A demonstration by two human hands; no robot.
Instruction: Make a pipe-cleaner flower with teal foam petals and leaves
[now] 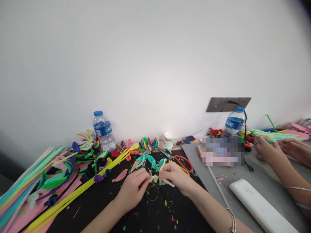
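Note:
My left hand (133, 187) and my right hand (177, 178) meet above the black mat (102, 207), both with pinched fingers. Between the fingertips is a pale cream pipe cleaner (155, 178), and its loose end sticks out below my right hand. Teal pipe-cleaner petals (151, 160) rise just behind the fingertips; whether they are joined to the cream piece I cannot tell. A thin ring of wire (152, 193) shows below the hands. To the left of my left hand lies a pink petal (120, 175). Orange-handled scissors (182, 162) rest behind my right hand.
Yellow pipe cleaners (85, 186) stretch across the left, beside coloured bundles and finished petals. Water bottles (104, 131) and a paper cup (167, 140) stand near the wall. A white case (261, 205) lies at right, near another person's hands (269, 150).

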